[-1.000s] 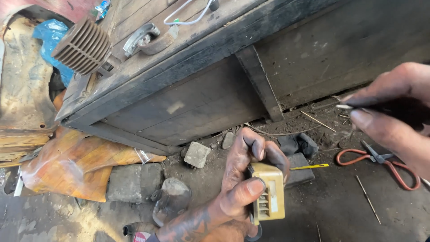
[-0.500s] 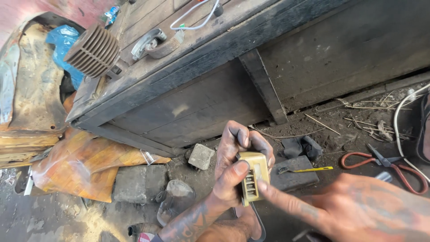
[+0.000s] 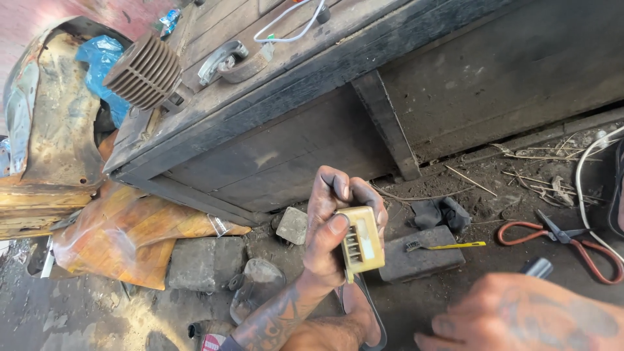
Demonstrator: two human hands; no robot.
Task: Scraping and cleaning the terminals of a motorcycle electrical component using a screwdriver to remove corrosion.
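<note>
Your left hand point(image 3: 328, 234) has the small yellowish plastic box point(image 3: 362, 240) up in the air over the dirt floor point(image 3: 130, 312), just in front of the dark wooden table point(image 3: 273, 104). Thumb is pressed on the near face beside the row of slots, the other fingers point(image 3: 325, 188) are curled round the back, so it's a closed, solid pinch across the two broad faces. That's the right place to hold it, I'd say: flat sides give you grip, and it keeps your skin off the slotted end where the contacts look to sit.

The thing looks light and rigid, a hard old plastic shell, probably a bit brittle at the corners and greasy, so squeeze firm but don't crush it. Dropping it on those stone blocks point(image 3: 201, 263) could crack it.

Your right hand point(image 3: 520, 315) is low at the bottom edge, mostly a blur. Something dark and metal-tipped point(image 3: 538, 266) pokes out just above the knuckles and I think you're gripping it, but honestly I can't tell how closed those fingers are from this angle.

Other bits around: red-handled scissors point(image 3: 562, 237) lying on the ground to the right, a yellow-handled small tool point(image 3: 448, 246) resting on a dark block point(image 3: 422, 260), and a finned metal cylinder point(image 3: 143, 71) up on the table's corner.
</note>
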